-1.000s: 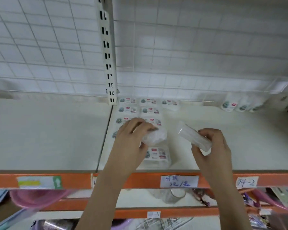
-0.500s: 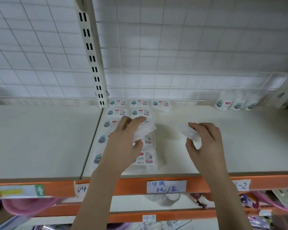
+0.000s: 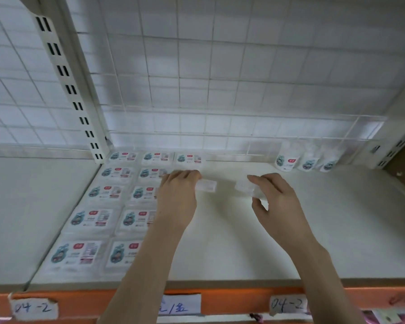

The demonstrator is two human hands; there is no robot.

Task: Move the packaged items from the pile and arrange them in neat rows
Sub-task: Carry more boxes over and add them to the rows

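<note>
Flat clear packets with teal and red labels [image 3: 98, 194] lie in rows on the left part of a pale shelf [image 3: 243, 242]. My left hand [image 3: 177, 195] reaches over the second column and holds a clear packet [image 3: 206, 185] by its end, low over the shelf. My right hand [image 3: 274, 199] pinches another clear packet [image 3: 244, 187] just to the right of it. Both packets show their plain sides. A small pile of similar packets [image 3: 304, 161] leans at the back right of the shelf.
A white wire grid panel [image 3: 220, 78] backs the shelf, with a slotted upright post [image 3: 73, 90] at the left. An orange front rail [image 3: 80, 302] carries handwritten paper labels. A second shelf board [image 3: 21, 206] lies to the left.
Both hands have reached further back over the shelf, carrying their packets away from the front and lowering them towards the shelf beside the rows. The camera has come closer.
</note>
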